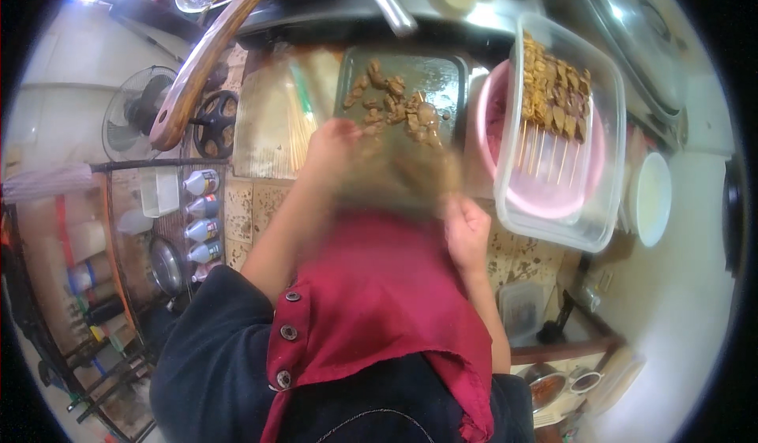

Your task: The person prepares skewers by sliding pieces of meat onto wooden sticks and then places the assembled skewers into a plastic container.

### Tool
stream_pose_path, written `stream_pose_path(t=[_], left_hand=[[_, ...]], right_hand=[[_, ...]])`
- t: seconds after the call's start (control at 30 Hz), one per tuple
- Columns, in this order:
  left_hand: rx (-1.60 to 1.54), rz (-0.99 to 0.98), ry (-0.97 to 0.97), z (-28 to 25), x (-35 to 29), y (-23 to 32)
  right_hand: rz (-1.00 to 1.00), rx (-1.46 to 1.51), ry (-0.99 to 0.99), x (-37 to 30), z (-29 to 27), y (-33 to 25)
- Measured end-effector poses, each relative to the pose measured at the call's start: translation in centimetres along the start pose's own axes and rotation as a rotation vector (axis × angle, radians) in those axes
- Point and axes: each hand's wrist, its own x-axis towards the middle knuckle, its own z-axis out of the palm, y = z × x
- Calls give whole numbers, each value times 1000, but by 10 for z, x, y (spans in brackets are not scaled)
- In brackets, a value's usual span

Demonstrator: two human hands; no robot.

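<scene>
A dark rectangular tray (pixel 446 80) lies before me with wet sheen and several brown meat pieces (pixel 395 88) on it. At its left edge is my left hand (pixel 333 141), fingers drawn together close to the meat; what they pinch is blurred. My right hand (pixel 467 223) is closed at the tray's near right corner, and a smeared skewer (pixel 451 176) appears to rise from it. Left of the tray lies a bundle of bamboo skewers (pixel 299 135). On the right, a clear plastic container (pixel 612 139) holds several meat-loaded skewers (pixel 557 99), their bare sticks toward me.
Below the container sits a pink basin (pixel 483 119). A long wooden handle (pixel 209 56) slants in at upper left, and a metal handle (pixel 387 5) juts over the counter. White bowls (pixel 654 198) stand far right. A fan (pixel 138 111) and a bottle rack (pixel 201 206) are left.
</scene>
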Motion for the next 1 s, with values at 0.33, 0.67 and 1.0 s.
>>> stream_pose_path(t=[0.33,0.67,1.0], left_hand=[[736,916,16,88,33,21],[859,825,-195,156,75,1],[-533,-29,-383,43,28,49]], right_hand=[[-13,145,180,-6,3,5],[-1,131,203,-23,-9,10],[-89,-178,-39,-24,-1,-4]])
